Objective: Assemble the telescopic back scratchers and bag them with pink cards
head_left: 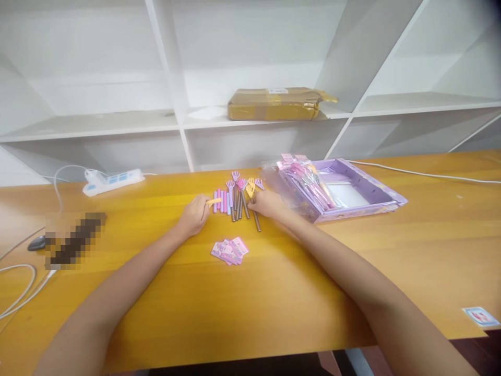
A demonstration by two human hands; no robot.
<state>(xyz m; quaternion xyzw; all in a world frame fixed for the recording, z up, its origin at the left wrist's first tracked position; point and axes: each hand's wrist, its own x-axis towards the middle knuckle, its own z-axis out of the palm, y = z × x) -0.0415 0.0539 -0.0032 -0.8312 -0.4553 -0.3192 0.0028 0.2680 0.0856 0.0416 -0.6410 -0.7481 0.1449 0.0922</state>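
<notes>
My left hand is closed around a short orange handle, whose end points right over a row of pink, purple and blue handles lying side by side. My right hand is closed at a yellow-headed back scratcher; a dark metal rod slants out below the fingers, which partly hide it. Between both hands lie several back scratchers with purple and pink claw heads and metal rods. Nearer to me, a few pink printed cards overlap in a small pile.
A purple tray box with bagged back scratchers stands at right. At left are a white power strip, cables, a mouse and a blurred dark object. A taped cardboard box rests on the shelf behind.
</notes>
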